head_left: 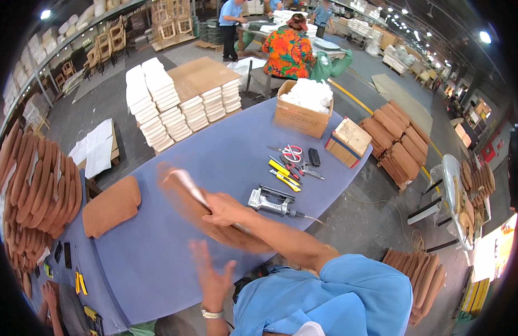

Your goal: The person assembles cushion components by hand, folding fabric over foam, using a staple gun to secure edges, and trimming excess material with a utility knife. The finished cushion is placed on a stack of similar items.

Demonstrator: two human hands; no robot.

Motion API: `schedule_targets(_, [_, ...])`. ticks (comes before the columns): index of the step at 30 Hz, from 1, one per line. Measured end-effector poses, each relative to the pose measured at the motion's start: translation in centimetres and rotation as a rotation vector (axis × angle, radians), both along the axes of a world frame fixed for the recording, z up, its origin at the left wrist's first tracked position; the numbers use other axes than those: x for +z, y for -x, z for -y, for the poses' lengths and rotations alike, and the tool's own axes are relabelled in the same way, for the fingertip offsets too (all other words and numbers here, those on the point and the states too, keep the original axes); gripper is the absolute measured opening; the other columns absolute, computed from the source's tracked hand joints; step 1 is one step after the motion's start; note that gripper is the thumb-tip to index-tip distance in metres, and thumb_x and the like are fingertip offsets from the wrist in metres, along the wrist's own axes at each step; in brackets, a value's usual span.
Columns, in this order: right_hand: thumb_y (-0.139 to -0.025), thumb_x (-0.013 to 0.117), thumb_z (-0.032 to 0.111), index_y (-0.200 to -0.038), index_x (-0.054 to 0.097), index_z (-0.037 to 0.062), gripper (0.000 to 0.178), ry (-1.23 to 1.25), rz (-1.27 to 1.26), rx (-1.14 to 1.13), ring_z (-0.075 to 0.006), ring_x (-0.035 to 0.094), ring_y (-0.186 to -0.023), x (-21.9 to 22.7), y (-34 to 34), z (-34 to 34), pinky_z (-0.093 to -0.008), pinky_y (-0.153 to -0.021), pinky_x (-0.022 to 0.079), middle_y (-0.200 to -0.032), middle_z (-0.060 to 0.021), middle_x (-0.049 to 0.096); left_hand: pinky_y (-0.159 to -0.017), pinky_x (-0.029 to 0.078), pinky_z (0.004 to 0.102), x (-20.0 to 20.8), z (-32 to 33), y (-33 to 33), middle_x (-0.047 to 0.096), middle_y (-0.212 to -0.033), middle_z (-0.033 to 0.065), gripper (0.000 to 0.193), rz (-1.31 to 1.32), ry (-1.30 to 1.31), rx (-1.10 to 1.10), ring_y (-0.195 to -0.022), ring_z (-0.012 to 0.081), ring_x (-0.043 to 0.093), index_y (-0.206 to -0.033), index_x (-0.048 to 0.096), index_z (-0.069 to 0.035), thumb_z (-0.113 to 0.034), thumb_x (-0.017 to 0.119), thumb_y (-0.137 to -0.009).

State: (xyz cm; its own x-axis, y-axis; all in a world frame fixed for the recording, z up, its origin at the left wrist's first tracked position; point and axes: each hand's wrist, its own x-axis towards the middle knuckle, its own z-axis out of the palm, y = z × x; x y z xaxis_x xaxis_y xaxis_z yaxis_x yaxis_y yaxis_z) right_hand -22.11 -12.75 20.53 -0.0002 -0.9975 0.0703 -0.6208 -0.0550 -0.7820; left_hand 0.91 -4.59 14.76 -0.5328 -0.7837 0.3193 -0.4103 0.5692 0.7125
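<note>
My right hand (pixel 226 210) is closed on a brown upholstered seat pad (pixel 187 211), held on edge over the blue-covered table (pixel 152 269); the pad is smeared by motion. A pale strip runs along its upper edge. My left hand (pixel 212 280) is apart from the pad, its fingers spread and slightly blurred, with nothing in it. Another brown seat pad (pixel 112 207) lies flat at the table's left side. Right of my right hand rests a grey staple gun (pixel 269 200) with a hose. Beyond it are yellow utility knives (pixel 283 180), red-handled scissors (pixel 293 152) and pliers (pixel 306 172).
A cardboard box (pixel 299 122) of white filling and a smaller box (pixel 348 141) stand at the far right corner. Brown pads (pixel 40 185) are piled at left, white pads (pixel 158 101) beyond the table. Another person's hands (pixel 50 297) show at lower left.
</note>
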Motion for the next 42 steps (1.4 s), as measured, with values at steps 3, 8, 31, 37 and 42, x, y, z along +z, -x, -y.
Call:
schedule_targets(3, [-0.077, 0.073, 0.011, -0.140, 0.052, 0.0109, 0.066, 0.113, -0.268, 0.405, -0.0473, 0.069, -0.103, 4.8, -0.7, 1.8, -0.0551, -0.085, 0.055, -0.108, -0.0220, 0.074, -0.125, 0.018, 0.0643, 5.1, 4.0, -4.6, 0.020, -0.171, 0.0278, 0.103, 0.038, 0.475, 0.394, -0.159, 0.0473, 0.014, -0.165, 0.029, -0.010, -0.036, 0.085, -0.083])
schedule_targets(8, [-0.081, 0.071, 0.007, -0.117, 0.070, 0.0155, 0.037, -0.021, -0.743, 0.748, -0.0403, 0.072, -0.097, 3.2, -4.9, 4.3, -0.0518, -0.080, 0.057, -0.101, -0.0163, 0.076, -0.121, 0.029, 0.0601, 5.2, 4.9, -7.9, 0.037, -0.163, 0.0267, 0.105, 0.646, 0.243, 0.327, -0.152, 0.0439, 0.032, -0.163, 0.034, -0.009, -0.037, 0.087, -0.077])
schedule_targets(31, [-0.087, 0.078, 0.021, -0.121, 0.068, 0.0072, 0.038, -0.267, -0.423, -0.643, -0.0399, 0.067, -0.112, -22.6, 28.1, -7.1, -0.0484, -0.096, 0.054, -0.119, -0.0176, 0.071, -0.085, 0.057, 0.0541, 1.9, 14.0, 11.9, 0.075, -0.110, 0.0254, 0.092, 0.792, -0.333, 0.236, -0.100, 0.0459, 0.071, -0.158, 0.041, -0.010, -0.046, 0.080, -0.083])
schedule_targets(37, [-0.083, 0.082, 0.023, -0.118, 0.064, 0.0067, 0.043, -0.362, -0.461, -0.535, -0.0408, 0.067, -0.108, -23.9, 28.5, -6.0, -0.0502, -0.093, 0.054, -0.111, -0.0202, 0.069, -0.084, 0.057, 0.0544, 1.7, 15.7, 13.7, 0.075, -0.105, 0.0273, 0.090, 0.819, -0.353, 0.433, -0.097, 0.0483, 0.071, -0.157, 0.042, -0.009, -0.047, 0.078, -0.084])
schedule_targets(42, [-0.090, 0.076, 0.027, -0.111, 0.061, 0.0040, 0.035, -0.246, -0.189, -0.614, -0.0369, 0.071, -0.089, -22.2, 26.7, -4.3, -0.0493, -0.079, 0.055, -0.095, -0.0190, 0.070, -0.083, 0.058, 0.0561, -0.3, 14.7, 11.7, 0.074, -0.097, 0.0314, 0.090, 0.612, -0.308, 0.547, -0.091, 0.0503, 0.072, -0.153, 0.041, 0.003, -0.049, 0.074, -0.087])
